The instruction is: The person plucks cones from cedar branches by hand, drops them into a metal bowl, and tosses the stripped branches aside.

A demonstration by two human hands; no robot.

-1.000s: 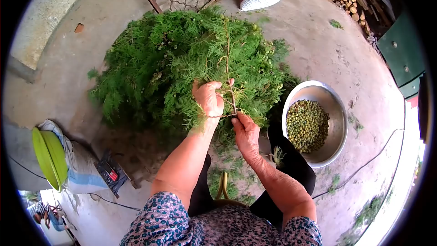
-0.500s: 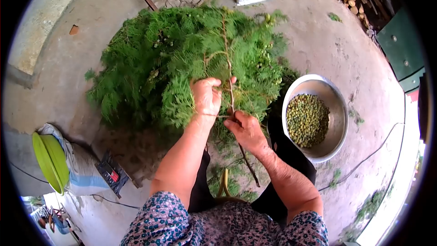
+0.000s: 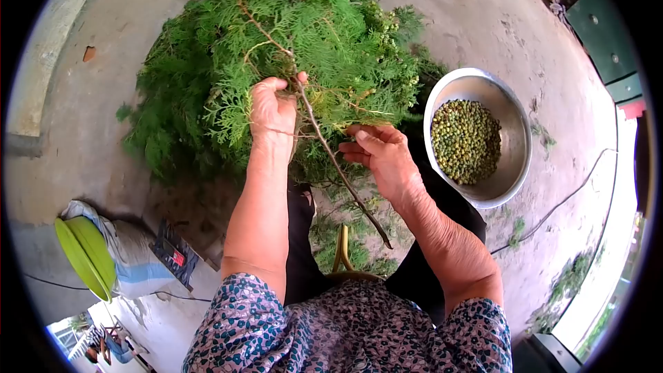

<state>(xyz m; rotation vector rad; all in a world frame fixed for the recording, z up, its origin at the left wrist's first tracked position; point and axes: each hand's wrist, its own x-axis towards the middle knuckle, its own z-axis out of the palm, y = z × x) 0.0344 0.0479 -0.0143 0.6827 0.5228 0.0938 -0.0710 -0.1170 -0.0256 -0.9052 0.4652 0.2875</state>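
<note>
My left hand (image 3: 275, 110) is wrapped round a leafy branch (image 3: 315, 121), whose bare brown stem slants down and to the right past my hand. A thin side twig crosses over my left wrist. To the right of the stem, my right hand (image 3: 381, 152) is apart from it, fingers spread near the side sprigs, with nothing visible between them. Beneath and beyond both hands spreads a big heap of green foliage (image 3: 186, 83). On the right stands a metal bowl (image 3: 516, 139) partly filled with small green-yellow berries (image 3: 464, 144).
A lime-green basin (image 3: 86, 257) leans by a sack (image 3: 138, 252) at the lower left, beside a dark tray-like item (image 3: 174, 254). A green cabinet (image 3: 602, 34) and firewood are at the upper right. A cable (image 3: 552, 211) crosses the floor. Distant people appear at the lower left.
The branch has tilted, its top swinging left and its lower stem now exposed. My right hand has let go of the stem and opened. The view has shifted, so the surroundings appear higher.
</note>
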